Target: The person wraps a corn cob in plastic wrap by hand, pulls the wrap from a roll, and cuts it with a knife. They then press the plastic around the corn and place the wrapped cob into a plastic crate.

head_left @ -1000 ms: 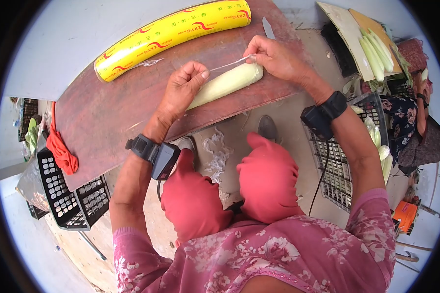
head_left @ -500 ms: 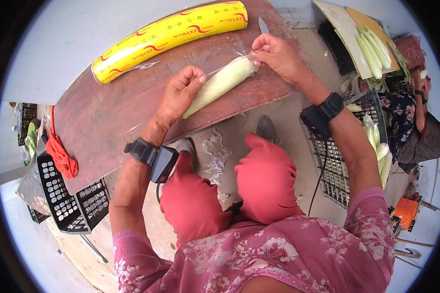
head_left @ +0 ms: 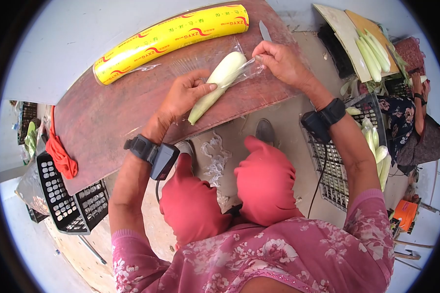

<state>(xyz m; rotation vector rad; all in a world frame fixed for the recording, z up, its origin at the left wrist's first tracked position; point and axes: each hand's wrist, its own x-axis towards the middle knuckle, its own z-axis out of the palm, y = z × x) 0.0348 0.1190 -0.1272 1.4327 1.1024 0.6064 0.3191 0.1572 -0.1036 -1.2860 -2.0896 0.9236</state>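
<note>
A pale peeled corn cob [head_left: 219, 83] lies tilted on the dark red board [head_left: 112, 117], partly covered by clear cling film [head_left: 244, 66]. My left hand [head_left: 186, 95] grips the cob around its middle and lower part. With its fingers pinched on the film's edge, my right hand [head_left: 278, 58] sits beside the cob's upper end. Behind the cob lies a long yellow roll of cling film [head_left: 171, 36]. A knife blade [head_left: 265, 30] shows just above my right hand.
A black crate [head_left: 66, 195] and a red cloth [head_left: 61, 151] sit at the left. At the right, a wire crate [head_left: 337, 171] holds several cobs [head_left: 379, 146], with more cobs [head_left: 374, 51] on a board behind. Another person [head_left: 415, 122] sits far right. My knees are below the board.
The cob has swung to stand more upright on the board, its top toward the roll. My right hand has pulled the film out to the right of the cob's end.
</note>
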